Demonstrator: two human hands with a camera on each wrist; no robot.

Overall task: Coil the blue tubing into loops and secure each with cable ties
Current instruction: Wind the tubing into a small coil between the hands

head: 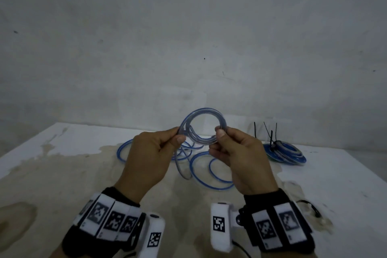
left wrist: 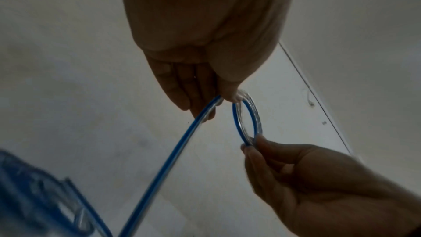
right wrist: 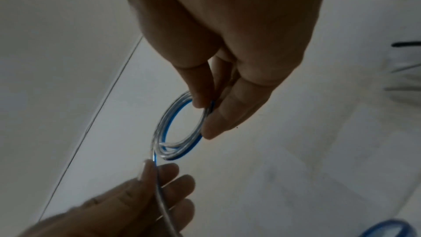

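A person's two hands hold a small coil [head: 202, 125] of blue-striped clear tubing up above a white, stained desk [head: 62, 174], in front of a pale grey wall [head: 188, 27]. The coil is a few loops stacked into one ring, standing roughly upright and facing the viewer.

The left hand [head: 150, 155] pinches the left side of the ring between thumb and fingers, its other fingers curled in. From this pinch a loose length of tubing [left wrist: 164, 167] drops down towards the desk. The right hand [head: 240, 157] pinches the right side of the ring between thumb and forefinger, with the remaining fingers loosely curled beneath. The right wrist view shows the ring [right wrist: 180, 129] close up, clamped at its top by the right hand's fingertips [right wrist: 198, 100], with the left hand [right wrist: 145, 195] gripping the tubing below it.

On the desk below and beyond the hands, the rest of the uncoiled tubing [head: 201, 165] lies in wide, loose, overlapping curves. Further right, well apart from the hands, a finished stack of coils [head: 284, 154] lies flat on the desk, with several black cable ties [head: 270, 134] sticking up from it. Both wrists wear black bands [head: 109, 222] carrying white blocks printed with black square markers. A thin black cord [head: 312, 207] lies on the desk near the right wrist.
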